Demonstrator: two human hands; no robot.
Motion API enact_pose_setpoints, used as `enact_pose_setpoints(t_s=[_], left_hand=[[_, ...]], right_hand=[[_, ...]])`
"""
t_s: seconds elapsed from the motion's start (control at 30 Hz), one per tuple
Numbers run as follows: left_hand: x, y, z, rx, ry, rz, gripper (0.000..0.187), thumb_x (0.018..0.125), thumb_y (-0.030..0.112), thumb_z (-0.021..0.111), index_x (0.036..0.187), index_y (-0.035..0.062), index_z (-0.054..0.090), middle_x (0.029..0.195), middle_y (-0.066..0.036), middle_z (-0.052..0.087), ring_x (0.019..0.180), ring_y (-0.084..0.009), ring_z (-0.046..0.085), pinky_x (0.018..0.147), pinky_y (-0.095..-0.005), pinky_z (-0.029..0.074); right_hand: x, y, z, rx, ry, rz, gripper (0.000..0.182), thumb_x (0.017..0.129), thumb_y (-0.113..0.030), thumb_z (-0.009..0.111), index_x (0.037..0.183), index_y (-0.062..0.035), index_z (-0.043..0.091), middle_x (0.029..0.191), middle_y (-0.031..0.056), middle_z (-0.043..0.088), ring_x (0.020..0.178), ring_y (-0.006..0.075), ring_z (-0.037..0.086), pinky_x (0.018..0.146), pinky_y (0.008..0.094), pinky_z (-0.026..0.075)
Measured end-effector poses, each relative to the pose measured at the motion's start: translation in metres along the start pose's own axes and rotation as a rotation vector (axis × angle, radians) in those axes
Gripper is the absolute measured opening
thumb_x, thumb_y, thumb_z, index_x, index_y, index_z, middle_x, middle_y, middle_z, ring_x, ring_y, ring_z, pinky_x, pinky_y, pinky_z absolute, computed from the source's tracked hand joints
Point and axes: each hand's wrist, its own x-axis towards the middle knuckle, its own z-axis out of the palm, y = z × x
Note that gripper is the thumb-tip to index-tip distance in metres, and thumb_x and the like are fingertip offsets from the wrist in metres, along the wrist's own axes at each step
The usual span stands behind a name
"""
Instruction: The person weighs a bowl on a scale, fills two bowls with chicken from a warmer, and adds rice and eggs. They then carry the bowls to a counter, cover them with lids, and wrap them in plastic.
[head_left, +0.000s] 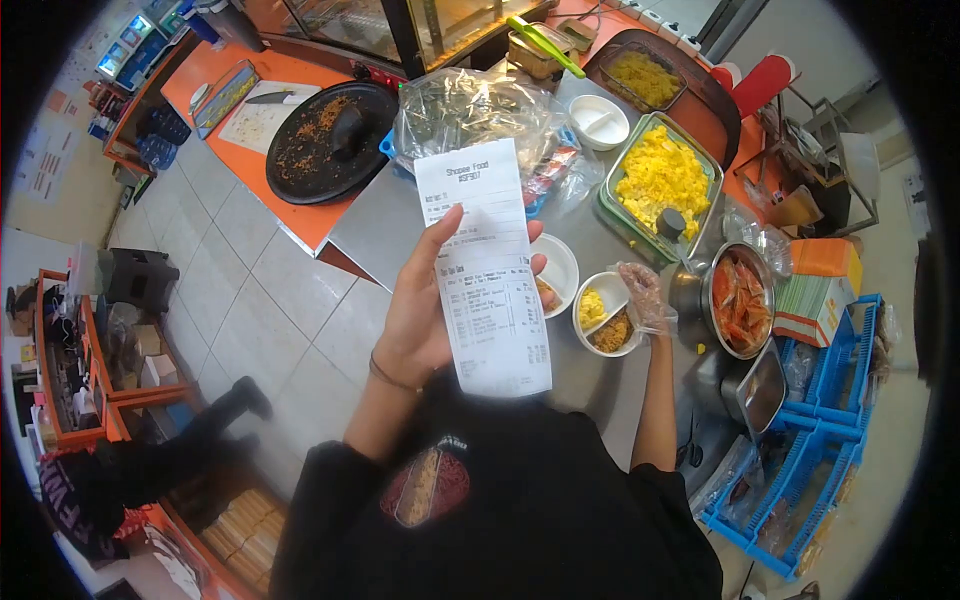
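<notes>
Left hand (412, 300): a slackened thumb could let the printed receipt (490, 330) slip; this bare hand pinches it, thumb across the front, fingers behind.
Receipt: held high over the steel counter (580, 375), it could mask a misplaced move beneath; it lies within the left hand's grasp, left of the right hand.
White bowl (563, 255): a nudge might pass unseen, since the paper and fingertips cover part of it; it stands beyond them, between the two hands.
Divided bowl (606, 318): a one-sided pull could tip it and mix the scrambled egg (591, 306) with the brown crumbly food (611, 333); it sits directly left of the right hand.
Right hand (638, 285): its loose plastic glove (656, 312) could slide or snag; the fingers meet the divided bowl's right rim, but whether they grip cannot be told.
</notes>
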Motion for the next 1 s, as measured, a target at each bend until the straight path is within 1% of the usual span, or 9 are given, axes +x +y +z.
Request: enact_pose_setpoints(t_s=[0.33,0.47,0.57,0.63,0.73,0.8,0.87,0.9,1.0], left_hand=[[-0.012,0.016,-0.014,-0.096,0.075,0.112,0.052,0.094,0.042,0.046,0.132,0.0072,0.042,0.125,-0.017,0.053,0.104,-0.0303,0.060,0.093,-0.0575,0.046],[-0.018,0.019,-0.022,-0.119,0.094,0.162,0.051,0.095,0.042,0.045,0.133,0.0082,0.042,0.125,-0.017,0.053,0.104,-0.0300,0.059,0.094,-0.0572,0.045],[-0.024,0.023,-0.021,-0.093,0.129,0.193,0.050,0.095,0.044,0.045,0.132,0.0101,0.044,0.123,-0.015,0.055,0.103,-0.0288,0.061,0.093,-0.0570,0.046],[-0.031,0.027,-0.020,-0.078,0.181,0.207,0.050,0.094,0.046,0.045,0.131,0.0120,0.046,0.121,-0.013,0.057,0.100,-0.0279,0.062,0.092,-0.0573,0.046],[-0.042,0.031,-0.023,-0.085,0.187,0.237,0.051,0.094,0.047,0.044,0.130,0.0113,0.046,0.121,-0.013,0.056,0.100,-0.0279,0.062,0.093,-0.0575,0.046],[-0.047,0.034,-0.027,-0.088,0.186,0.265,0.051,0.094,0.047,0.044,0.131,0.0112,0.045,0.121,-0.013,0.056,0.100,-0.0276,0.062,0.093,-0.0572,0.046],[-0.053,0.036,-0.032,-0.093,0.189,0.284,0.052,0.094,0.047,0.043,0.132,0.0111,0.045,0.121,-0.013,0.056,0.100,-0.0273,0.061,0.093,-0.0570,0.046],[-0.055,0.038,-0.035,-0.127,0.167,0.282,0.052,0.095,0.044,0.043,0.134,0.0096,0.042,0.123,-0.014,0.055,0.103,-0.0283,0.060,0.093,-0.0554,0.046],[-0.057,0.040,-0.037,-0.139,0.157,0.281,0.052,0.095,0.041,0.043,0.136,0.0083,0.039,0.126,-0.016,0.053,0.105,-0.0292,0.058,0.092,-0.0536,0.047]], right_hand=[[0.052,-0.100,-0.012,-0.497,-0.230,-0.008,0.036,0.088,-0.038,0.063,0.096,-0.0030,0.069,0.089,0.0087,0.068,0.081,0.0158,0.062,0.074,0.0303,0.050],[0.107,-0.142,0.082,-0.912,-0.513,-0.561,0.031,0.088,-0.027,0.059,0.111,-0.0062,0.064,0.103,0.0160,0.065,0.094,0.0310,0.062,0.086,0.0387,0.049],[0.159,-0.122,0.154,-0.817,-0.672,-0.840,0.033,0.089,-0.021,0.054,0.117,-0.0050,0.060,0.113,0.0183,0.062,0.101,0.0330,0.060,0.090,0.0395,0.047],[0.189,-0.102,0.192,-1.158,-0.312,-1.064,0.035,0.089,-0.015,0.048,0.122,-0.0046,0.055,0.121,0.0189,0.058,0.111,0.0316,0.055,0.095,0.0401,0.044],[0.239,-0.055,0.224,-1.046,0.074,-1.123,0.036,0.090,-0.011,0.043,0.123,-0.0036,0.054,0.122,0.0199,0.056,0.116,0.0321,0.052,0.100,0.0428,0.040],[0.244,-0.061,0.225,-1.242,-0.043,-0.943,0.041,0.086,-0.021,0.054,0.124,-0.0067,0.053,0.126,0.0196,0.053,0.120,0.0341,0.048,0.104,0.0451,0.035],[0.218,-0.097,0.214,-1.004,-0.239,-0.848,0.058,0.076,-0.035,0.067,0.126,-0.0100,0.053,0.128,0.0184,0.052,0.121,0.0355,0.047,0.105,0.0454,0.034],[0.197,-0.125,0.219,-1.267,-0.281,-0.588,0.070,0.073,-0.045,0.070,0.132,-0.0120,0.050,0.139,0.0150,0.046,0.133,0.0317,0.036,0.111,0.0461,0.026],[0.210,-0.081,0.214,-1.062,-0.070,-0.893,0.060,0.072,-0.042,0.070,0.122,-0.0123,0.057,0.127,0.0149,0.054,0.120,0.0350,0.047,0.104,0.0457,0.035]])
